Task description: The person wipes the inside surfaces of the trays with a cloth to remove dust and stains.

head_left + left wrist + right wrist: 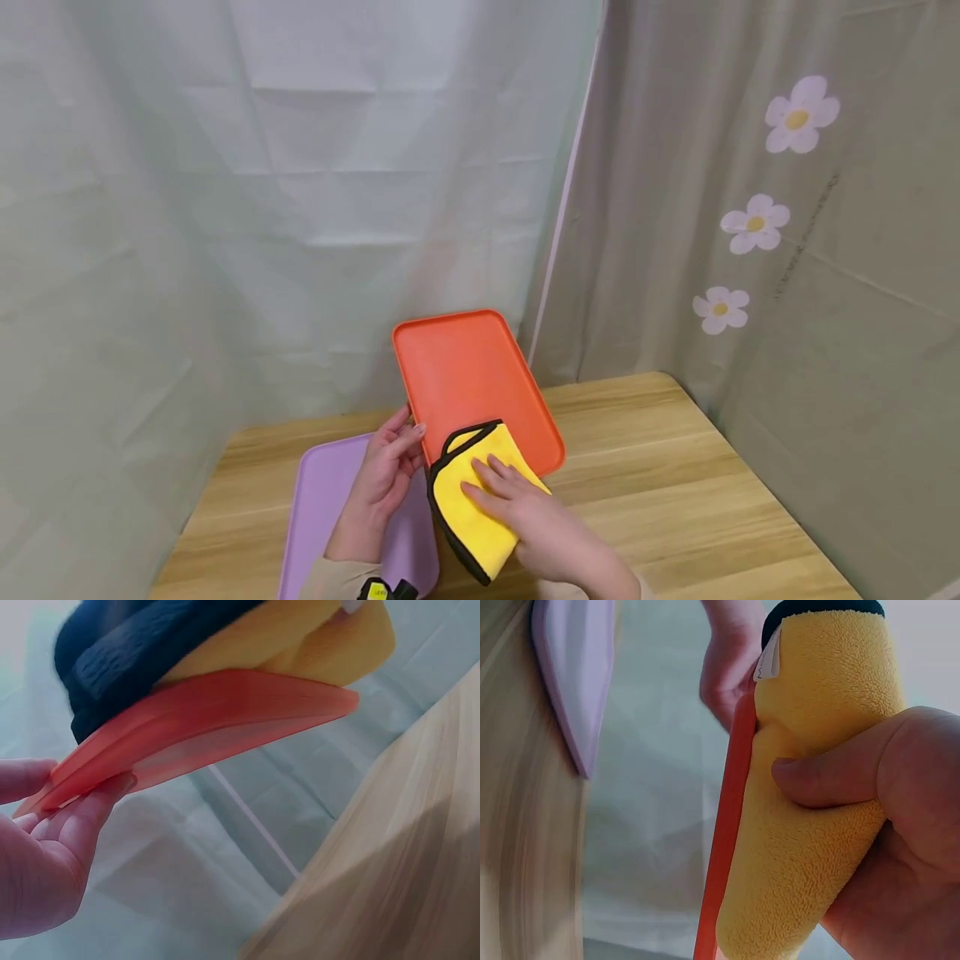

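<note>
My left hand (386,471) grips the left edge of an orange tray (465,367), holding it tilted above the table. In the left wrist view the thumb is on one face of the tray (225,712) and the fingers (82,817) lie under it. A folded yellow cloth (480,508) with black trim covers the tray's lower part. My right hand (532,517) holds the cloth against the tray, fingers spread over it. In the right wrist view the thumb (832,776) presses into the cloth's near side, and the hand's other fingers are mostly hidden.
A purple tray (322,500) lies on the wooden table (675,467), partly behind the left forearm. Pale curtains (337,208) hang behind and at both sides, with printed white flowers (753,223) on the right one.
</note>
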Motion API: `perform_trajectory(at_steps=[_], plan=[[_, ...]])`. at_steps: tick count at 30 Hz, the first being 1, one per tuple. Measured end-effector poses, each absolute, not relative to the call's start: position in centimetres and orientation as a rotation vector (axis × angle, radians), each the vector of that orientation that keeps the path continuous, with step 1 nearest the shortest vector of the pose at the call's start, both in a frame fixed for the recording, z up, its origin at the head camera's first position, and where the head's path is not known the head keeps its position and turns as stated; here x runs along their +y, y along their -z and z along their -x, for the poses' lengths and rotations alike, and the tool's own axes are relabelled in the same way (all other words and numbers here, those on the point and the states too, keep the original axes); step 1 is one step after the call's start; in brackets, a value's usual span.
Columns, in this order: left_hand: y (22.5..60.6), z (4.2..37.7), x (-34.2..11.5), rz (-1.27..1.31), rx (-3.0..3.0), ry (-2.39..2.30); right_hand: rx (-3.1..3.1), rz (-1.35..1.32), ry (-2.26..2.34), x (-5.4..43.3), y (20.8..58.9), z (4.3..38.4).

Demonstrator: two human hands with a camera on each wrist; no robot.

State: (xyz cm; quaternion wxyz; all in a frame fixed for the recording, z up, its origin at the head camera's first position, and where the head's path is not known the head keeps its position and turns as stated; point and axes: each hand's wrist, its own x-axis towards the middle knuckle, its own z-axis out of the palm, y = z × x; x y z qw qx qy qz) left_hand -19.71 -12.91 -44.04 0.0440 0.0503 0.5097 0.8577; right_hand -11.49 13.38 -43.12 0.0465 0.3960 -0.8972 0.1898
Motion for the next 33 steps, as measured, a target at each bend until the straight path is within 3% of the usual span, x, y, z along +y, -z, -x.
perform_trajectory(at_steps=[24,33], plan=[[43.9,19.4,-14.1,-0.289,1.451,-2.692,-2.852,-0.994,-0.773,18.9,43.6,12.4],[43.7,19.3,-13.4,-0.177,1.464,-2.635,-2.665,-0.952,-0.947,20.0,43.3,12.4]])
